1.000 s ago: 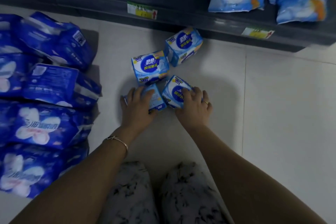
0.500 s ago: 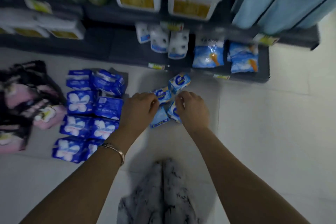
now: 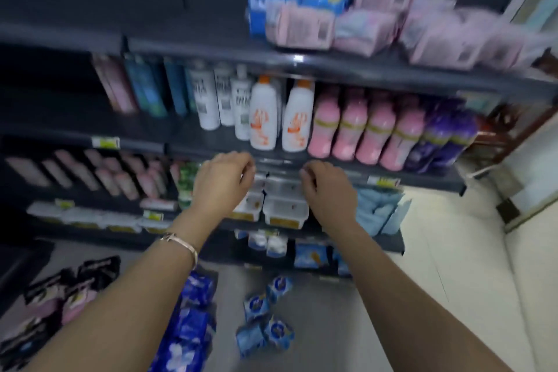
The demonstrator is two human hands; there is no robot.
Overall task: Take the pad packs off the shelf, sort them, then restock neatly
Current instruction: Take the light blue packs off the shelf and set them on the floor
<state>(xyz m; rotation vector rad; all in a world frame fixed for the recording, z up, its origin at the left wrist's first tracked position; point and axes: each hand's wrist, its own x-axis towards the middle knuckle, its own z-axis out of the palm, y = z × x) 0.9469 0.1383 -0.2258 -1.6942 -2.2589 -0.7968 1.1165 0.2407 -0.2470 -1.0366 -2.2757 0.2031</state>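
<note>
With left hand [image 3: 225, 181] and right hand [image 3: 324, 187] apart, loosely curled and empty, a careless reach could tumble the pink packs [image 3: 302, 27] heaped on the top shelf [image 3: 211, 48].

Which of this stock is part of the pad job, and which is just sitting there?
Job: pink packs and blue packs on the top shelf; dark-blue packs, small packs and black-pink packs on the floor.
Not the job: white bottles, pink bottles, purple bottles, white tubs.
</note>
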